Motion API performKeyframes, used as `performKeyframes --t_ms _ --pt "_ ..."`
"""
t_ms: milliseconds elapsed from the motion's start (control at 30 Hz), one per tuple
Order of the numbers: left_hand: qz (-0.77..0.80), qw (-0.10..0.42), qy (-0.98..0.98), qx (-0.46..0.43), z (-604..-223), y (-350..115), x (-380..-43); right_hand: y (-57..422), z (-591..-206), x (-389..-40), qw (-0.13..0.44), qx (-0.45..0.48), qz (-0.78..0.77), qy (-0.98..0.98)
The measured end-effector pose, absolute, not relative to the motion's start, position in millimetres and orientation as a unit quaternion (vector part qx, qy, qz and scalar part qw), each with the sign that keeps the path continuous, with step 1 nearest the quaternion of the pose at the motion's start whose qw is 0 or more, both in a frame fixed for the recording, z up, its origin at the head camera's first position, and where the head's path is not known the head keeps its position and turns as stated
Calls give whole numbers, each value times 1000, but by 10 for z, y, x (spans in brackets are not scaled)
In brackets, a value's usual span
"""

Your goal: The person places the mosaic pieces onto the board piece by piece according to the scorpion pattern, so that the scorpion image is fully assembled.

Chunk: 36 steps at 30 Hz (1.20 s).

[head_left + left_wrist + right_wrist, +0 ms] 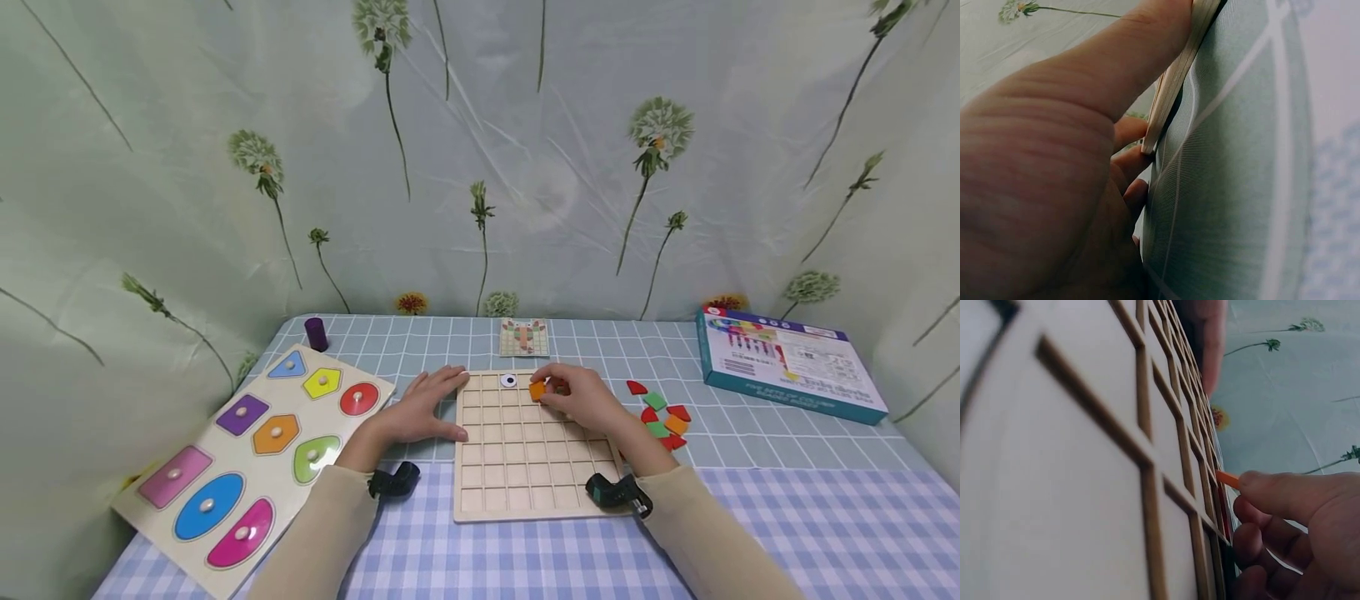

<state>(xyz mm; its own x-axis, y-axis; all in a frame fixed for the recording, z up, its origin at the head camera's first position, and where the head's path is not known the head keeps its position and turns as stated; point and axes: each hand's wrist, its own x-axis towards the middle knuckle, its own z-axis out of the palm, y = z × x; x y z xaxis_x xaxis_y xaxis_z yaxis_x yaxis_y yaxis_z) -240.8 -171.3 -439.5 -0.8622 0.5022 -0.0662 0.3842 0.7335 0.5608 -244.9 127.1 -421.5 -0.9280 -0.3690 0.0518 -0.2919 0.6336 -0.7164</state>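
The board, pale wood with a grid of square cells, lies flat on the table, an eye piece, white with a dark centre, set in its far row at 11 o'clock from the middle. The orange tile, small and thin, is pinched in the right hand at the board's 12 o'clock, edge towards the grid.

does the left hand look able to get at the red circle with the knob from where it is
Likely yes: the red circle lies uncovered close beside the left hand, which seems merely to rest against the grid board.
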Motion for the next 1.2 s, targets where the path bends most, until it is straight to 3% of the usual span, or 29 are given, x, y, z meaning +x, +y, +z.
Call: performKeyframes --t_ms 1200 --pt "275 110 925 239 -4374 -1700 -2407 1248 -4251 -2434 28 -178 -355 917"
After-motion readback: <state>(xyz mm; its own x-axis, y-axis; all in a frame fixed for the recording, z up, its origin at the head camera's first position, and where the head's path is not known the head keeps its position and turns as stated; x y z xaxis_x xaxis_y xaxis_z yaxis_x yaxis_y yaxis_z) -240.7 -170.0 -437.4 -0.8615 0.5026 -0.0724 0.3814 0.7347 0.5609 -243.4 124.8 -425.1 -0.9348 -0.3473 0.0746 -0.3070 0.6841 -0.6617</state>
